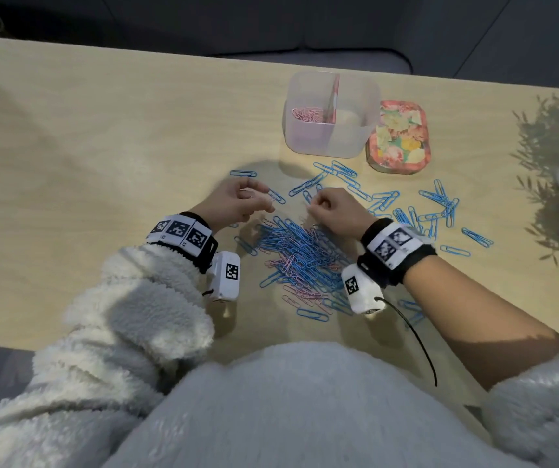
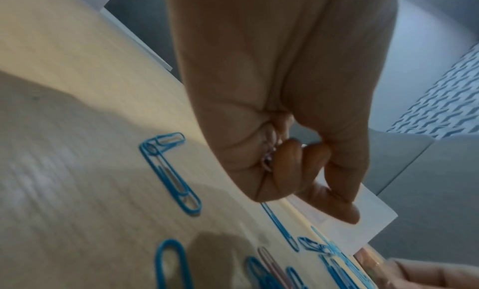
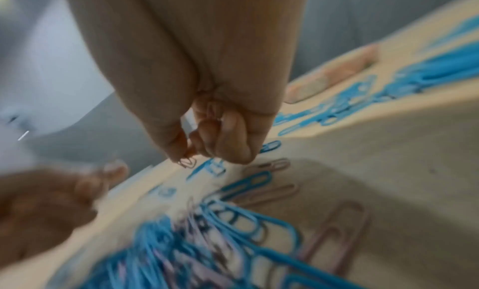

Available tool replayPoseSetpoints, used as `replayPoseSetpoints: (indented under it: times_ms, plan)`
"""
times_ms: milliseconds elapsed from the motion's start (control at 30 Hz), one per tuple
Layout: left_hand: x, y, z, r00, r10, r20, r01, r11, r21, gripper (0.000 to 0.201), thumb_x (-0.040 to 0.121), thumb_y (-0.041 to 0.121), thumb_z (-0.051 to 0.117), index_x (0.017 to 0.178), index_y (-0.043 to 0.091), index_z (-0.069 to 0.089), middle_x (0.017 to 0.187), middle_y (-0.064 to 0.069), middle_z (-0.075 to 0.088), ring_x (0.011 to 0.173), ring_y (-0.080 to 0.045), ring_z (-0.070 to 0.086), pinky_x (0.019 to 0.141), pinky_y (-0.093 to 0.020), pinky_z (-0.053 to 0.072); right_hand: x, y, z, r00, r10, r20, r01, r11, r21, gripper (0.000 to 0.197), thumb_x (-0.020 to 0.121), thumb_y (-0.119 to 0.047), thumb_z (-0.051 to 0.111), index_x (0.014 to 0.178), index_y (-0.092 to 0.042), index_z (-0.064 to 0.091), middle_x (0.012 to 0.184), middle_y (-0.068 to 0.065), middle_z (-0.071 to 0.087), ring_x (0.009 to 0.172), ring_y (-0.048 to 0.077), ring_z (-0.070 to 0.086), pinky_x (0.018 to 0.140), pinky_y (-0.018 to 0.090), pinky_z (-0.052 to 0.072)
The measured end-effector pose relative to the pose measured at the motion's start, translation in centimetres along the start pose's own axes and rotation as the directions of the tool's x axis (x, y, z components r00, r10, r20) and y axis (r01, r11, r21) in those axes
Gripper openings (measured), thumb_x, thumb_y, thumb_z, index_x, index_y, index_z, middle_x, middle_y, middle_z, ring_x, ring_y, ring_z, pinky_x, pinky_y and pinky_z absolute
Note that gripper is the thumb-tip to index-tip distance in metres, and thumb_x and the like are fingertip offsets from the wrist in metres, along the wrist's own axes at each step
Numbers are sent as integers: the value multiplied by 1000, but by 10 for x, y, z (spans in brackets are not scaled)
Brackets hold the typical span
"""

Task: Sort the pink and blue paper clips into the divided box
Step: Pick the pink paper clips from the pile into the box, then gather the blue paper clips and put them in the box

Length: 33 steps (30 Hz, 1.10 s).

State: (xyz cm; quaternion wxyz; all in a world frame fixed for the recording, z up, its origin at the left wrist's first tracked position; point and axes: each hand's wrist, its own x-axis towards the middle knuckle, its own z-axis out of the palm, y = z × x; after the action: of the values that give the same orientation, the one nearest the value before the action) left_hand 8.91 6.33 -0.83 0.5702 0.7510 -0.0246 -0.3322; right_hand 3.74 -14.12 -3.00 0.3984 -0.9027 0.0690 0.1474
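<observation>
Clear divided box [image 1: 330, 130] at table's far side, pink clips [image 1: 307, 113] in its left section. Mixed blue/pink pile [image 1: 300, 255] near front edge. Left hand [image 1: 234, 201] & right hand [image 1: 334, 209] each pinch a pink clip. No legible text; floral lid [image 1: 398, 136] touching box's right side. Light wood table [image 1: 85, 146], grey sofa behind.

A person in a fluffy white fleece top. The left sleeve [image 1: 129, 298] reaches the wrist; the right sleeve [image 1: 541, 417] is pushed up past the elbow. Each wrist wears a black band [image 1: 396, 251] with white panels printed with black square codes, and a small white camera box [image 1: 225, 276] beneath. A thin black cable [image 1: 413, 336] trails from the right box.
</observation>
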Motion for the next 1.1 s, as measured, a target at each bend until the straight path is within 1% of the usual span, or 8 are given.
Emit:
replayPoseSetpoints:
  times_ms: [67,200,400,500,667,800,1000,1100]
  plan:
    - [3,-2,0,998,-64,3,64,998,-23,20,87,0,51,98,16,59,58,6,57,40,-2,38,41,-14,28,-1,2,-10,996,93,18,-95,962,255,19,90,-11,53,71,-13,53,59,0,47,43,6,45,42,17,35]
    - [10,-1,1,986,-163,-19,163,987,-4,24,89,9,41,67,18,47,63,2,39,50,-10,33,42,-20,21,-4,4,-15,971,183,156,-239,659,713,22,92,-2,49,71,-8,53,62,5,54,36,2,45,35,14,31]
    - [13,-13,4,991,127,-34,-102,906,410,23,88,25,61,70,17,48,65,4,46,58,-6,42,50,-8,36,-3,0,-14,939,236,248,-327,400,856,32,89,1,27,84,-11,56,65,2,45,45,10,43,42,17,33]
    - [16,-20,3,993,113,-30,-86,879,470,7,89,19,58,86,14,57,70,5,52,62,-5,45,56,-12,39,-5,-5,-12,915,277,292,-392,442,807,33,90,-20,34,63,-11,50,63,3,42,47,14,40,42,19,31]
    - [13,-19,1,997,74,21,-74,842,534,19,94,18,49,100,6,63,87,-5,62,79,-14,55,74,-25,43,-5,-7,3,987,149,-66,-141,983,118,19,83,-25,63,71,-11,61,61,-4,50,57,10,47,55,22,37]
    - [11,-20,3,989,148,12,-118,731,672,15,84,26,64,91,13,63,81,-3,59,75,-17,51,66,-26,39,-7,-14,10,990,143,-23,-144,954,-263,13,78,-27,68,74,-14,66,75,1,63,75,19,56,68,26,37]
    - [6,-14,7,978,171,120,-191,499,846,12,84,24,64,88,13,64,80,1,56,79,-19,54,69,-28,40,-2,-15,9,985,143,93,-126,978,-168,15,83,-13,59,73,-2,63,79,11,64,73,19,56,62,25,39]
    - [2,-17,9,983,131,132,-182,538,823,16,88,25,59,91,10,62,84,-1,57,82,-21,54,71,-29,40,4,-24,-14,986,140,90,-150,981,123,17,85,-12,58,72,-1,60,67,7,56,49,9,48,45,17,37]
